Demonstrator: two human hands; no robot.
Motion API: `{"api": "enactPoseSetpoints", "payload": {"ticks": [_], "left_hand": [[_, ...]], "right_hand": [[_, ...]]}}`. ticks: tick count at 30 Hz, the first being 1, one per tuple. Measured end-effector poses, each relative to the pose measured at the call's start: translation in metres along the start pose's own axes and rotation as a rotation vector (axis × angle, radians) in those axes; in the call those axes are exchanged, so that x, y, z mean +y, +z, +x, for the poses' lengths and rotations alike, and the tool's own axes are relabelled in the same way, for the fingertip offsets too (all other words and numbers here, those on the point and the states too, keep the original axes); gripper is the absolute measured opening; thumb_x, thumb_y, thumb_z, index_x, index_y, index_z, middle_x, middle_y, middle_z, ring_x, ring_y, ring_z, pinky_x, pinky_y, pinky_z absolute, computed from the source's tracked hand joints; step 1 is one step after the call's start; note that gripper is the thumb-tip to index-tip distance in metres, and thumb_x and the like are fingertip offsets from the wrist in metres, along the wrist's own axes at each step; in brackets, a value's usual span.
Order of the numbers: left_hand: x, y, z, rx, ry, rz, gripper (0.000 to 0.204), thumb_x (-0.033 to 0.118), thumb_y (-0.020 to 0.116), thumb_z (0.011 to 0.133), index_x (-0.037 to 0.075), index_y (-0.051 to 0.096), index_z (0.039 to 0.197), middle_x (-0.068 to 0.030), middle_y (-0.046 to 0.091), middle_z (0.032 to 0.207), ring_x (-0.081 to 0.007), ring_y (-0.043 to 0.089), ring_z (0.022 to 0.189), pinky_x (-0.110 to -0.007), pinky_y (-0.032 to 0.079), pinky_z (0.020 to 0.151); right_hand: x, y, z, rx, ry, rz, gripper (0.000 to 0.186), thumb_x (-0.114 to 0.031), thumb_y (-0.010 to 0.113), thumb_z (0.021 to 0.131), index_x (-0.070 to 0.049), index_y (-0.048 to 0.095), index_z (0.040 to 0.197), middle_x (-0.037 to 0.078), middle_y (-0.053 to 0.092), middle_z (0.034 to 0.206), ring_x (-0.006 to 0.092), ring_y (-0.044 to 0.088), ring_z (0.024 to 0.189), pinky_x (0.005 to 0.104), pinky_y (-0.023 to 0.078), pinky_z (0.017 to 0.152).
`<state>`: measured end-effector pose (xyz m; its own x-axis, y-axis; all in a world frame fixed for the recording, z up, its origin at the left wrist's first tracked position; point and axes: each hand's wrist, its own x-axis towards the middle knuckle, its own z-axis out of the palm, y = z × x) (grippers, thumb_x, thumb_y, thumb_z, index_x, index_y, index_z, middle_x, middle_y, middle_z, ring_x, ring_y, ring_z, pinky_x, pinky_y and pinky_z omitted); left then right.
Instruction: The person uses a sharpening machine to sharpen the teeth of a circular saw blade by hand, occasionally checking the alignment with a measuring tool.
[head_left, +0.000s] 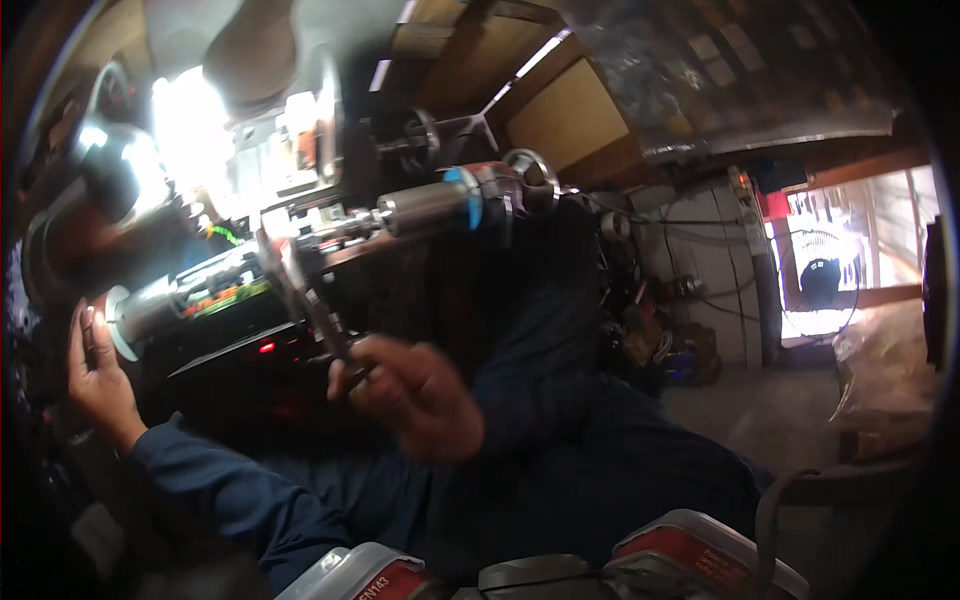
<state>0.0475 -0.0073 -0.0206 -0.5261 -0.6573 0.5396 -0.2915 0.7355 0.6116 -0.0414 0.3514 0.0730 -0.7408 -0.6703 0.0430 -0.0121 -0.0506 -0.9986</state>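
In front of me a lathe-like machine (420, 208) with metal cylinders runs from lower left to upper right. My left hand (100, 380) is at its left end, fingers stretched upward against or just beside the pale rim of a round end piece (121, 325). My right hand (415, 395), blurred, is closed around the lower end of a long, narrow metal bar or tool (322, 318). That bar slants up and left to the middle of the machine, where glare hides whether its tip touches anything.
Small handwheels (530, 180) stand at the machine's right. A glaring lamp (190, 130) shines above it. Cables and clutter (685, 345) lie farther right, near a fan (820, 277) at a bright opening. Red-labelled filter cartridges (700, 550) show at the lower edge.
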Motion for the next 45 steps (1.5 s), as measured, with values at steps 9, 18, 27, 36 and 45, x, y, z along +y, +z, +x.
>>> {"api": "enactPoseSetpoints", "payload": {"ticks": [9, 18, 27, 36, 45], "left_hand": [[-0.021, -0.014, 0.008, -0.089, -0.140, 0.081, 0.038, 0.030, 0.053, 0.099, 0.004, 0.059, 0.126, -0.0108, 0.065, 0.121, -0.0187, 0.061, 0.109, -0.029, 0.045, 0.093], [-0.047, -0.021, 0.032, -0.149, -0.208, 0.223, 0.037, 0.030, 0.049, 0.100, 0.001, 0.058, 0.121, -0.0147, 0.064, 0.117, -0.0234, 0.061, 0.106, -0.033, 0.045, 0.092], [-0.015, -0.011, 0.061, -0.222, -0.075, 0.415, 0.033, 0.027, 0.055, 0.096, -0.001, 0.063, 0.109, -0.0162, 0.066, 0.101, -0.0260, 0.061, 0.091, -0.037, 0.046, 0.083], [0.052, 0.007, 0.047, -0.260, -0.352, -0.025, 0.036, 0.014, 0.057, 0.095, 0.002, 0.057, 0.128, -0.0037, 0.064, 0.101, -0.0088, 0.057, 0.083, -0.024, 0.046, 0.072], [0.042, 0.006, 0.050, -0.310, -0.317, -0.090, 0.038, 0.012, 0.056, 0.095, 0.000, 0.054, 0.131, -0.0036, 0.064, 0.107, -0.0082, 0.055, 0.079, -0.023, 0.046, 0.071]], "right_hand": [[0.028, -0.290, -0.092, 0.877, 0.107, -1.046, 0.032, -0.035, 0.063, 0.089, -0.004, 0.064, 0.083, 0.017, 0.065, 0.075, 0.0296, 0.060, 0.060, 0.0385, 0.044, 0.055], [0.118, -0.534, -0.162, 1.012, 0.887, -1.531, 0.038, -0.039, 0.054, 0.090, -0.006, 0.064, 0.106, 0.023, 0.065, 0.107, 0.0423, 0.062, 0.098, 0.0498, 0.049, 0.083], [0.189, -0.658, -0.188, 0.617, 0.681, -1.790, 0.038, -0.027, 0.061, 0.089, -0.003, 0.061, 0.118, 0.020, 0.064, 0.112, 0.0363, 0.063, 0.102, 0.0446, 0.051, 0.087], [0.068, -0.462, -0.090, 0.914, -0.104, -1.858, 0.036, -0.028, 0.057, 0.095, -0.004, 0.061, 0.122, 0.017, 0.065, 0.111, 0.0325, 0.063, 0.103, 0.0415, 0.050, 0.089], [0.185, -0.134, 0.039, -0.809, 0.545, -0.643, 0.097, -0.067, 0.047, 0.089, 0.015, 0.032, 0.138, 0.034, 0.040, 0.139, 0.0350, 0.040, 0.133, 0.0366, 0.030, 0.111]]}}
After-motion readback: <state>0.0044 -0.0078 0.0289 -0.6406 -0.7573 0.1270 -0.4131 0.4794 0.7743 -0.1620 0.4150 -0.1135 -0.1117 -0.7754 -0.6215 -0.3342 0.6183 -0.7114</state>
